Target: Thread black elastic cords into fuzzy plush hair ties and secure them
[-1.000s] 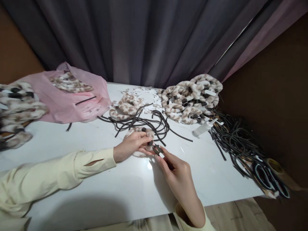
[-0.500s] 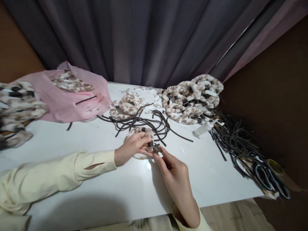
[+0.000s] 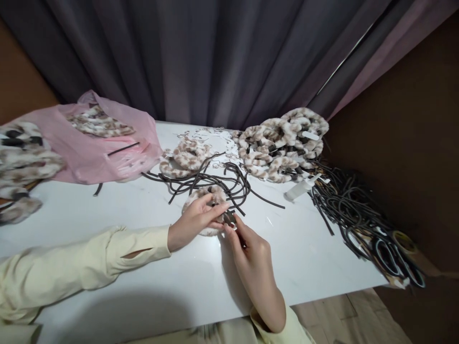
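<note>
A spotted plush ring [image 3: 212, 231], white and brown with dark bands, is held above the table near the middle. My left hand [image 3: 196, 219] grips its right side, the thumb laid across the plush. Between the thumb and fingers of my right hand [image 3: 249, 246] is a small dark piece [image 3: 230, 219], which meets the right edge of the ring. Fingers hide most of that piece, so its exact shape is unclear. Just behind the ring lie loose dark cords [image 3: 215, 182].
A pink plastic bag [image 3: 86, 162] with plush pieces sits at the left. Piled plush rings [image 3: 283, 138] stand at the back right, near a small translucent bottle [image 3: 299, 189]. Many dark cords [image 3: 344, 205] cover the table's right side. Small metal rings are scattered at the back.
My left thumb has stretched farther over the dark band of the plush ring. My right hand has shifted slightly left with the dark piece. The whole view has moved a little.
</note>
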Motion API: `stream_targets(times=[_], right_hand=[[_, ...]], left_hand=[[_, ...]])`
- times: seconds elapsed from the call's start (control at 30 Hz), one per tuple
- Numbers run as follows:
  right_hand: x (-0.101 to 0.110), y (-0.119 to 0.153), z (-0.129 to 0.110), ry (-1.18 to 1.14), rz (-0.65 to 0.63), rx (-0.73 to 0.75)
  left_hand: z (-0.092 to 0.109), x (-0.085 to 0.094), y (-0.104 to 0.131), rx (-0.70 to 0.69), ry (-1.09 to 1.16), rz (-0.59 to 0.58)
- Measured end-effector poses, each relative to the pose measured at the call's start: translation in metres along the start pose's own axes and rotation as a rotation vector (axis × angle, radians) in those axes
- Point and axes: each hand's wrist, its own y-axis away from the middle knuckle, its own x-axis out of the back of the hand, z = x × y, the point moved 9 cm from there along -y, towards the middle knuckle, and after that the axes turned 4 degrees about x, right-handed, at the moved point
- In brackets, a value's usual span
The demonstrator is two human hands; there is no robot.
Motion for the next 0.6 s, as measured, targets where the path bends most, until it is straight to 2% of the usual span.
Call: stream_targets(times=[0.3, 0.47, 0.6], right_hand=[[-0.003, 0.0, 0.016, -0.127, -0.048, -0.161], [0.007, 0.005, 0.034, -0.217, -0.001, -0.334], [0.012, 0.002, 0.037, -0.255, -0.034, -0.364]], left_hand=[[-0.002, 0.004, -0.001, -0.031, -0.094, 0.044], [0.001, 0.008, -0.003, -0.016, -0.075, 0.067], [0.002, 0.005, -0.003, -0.005, -0.072, 0.037]])
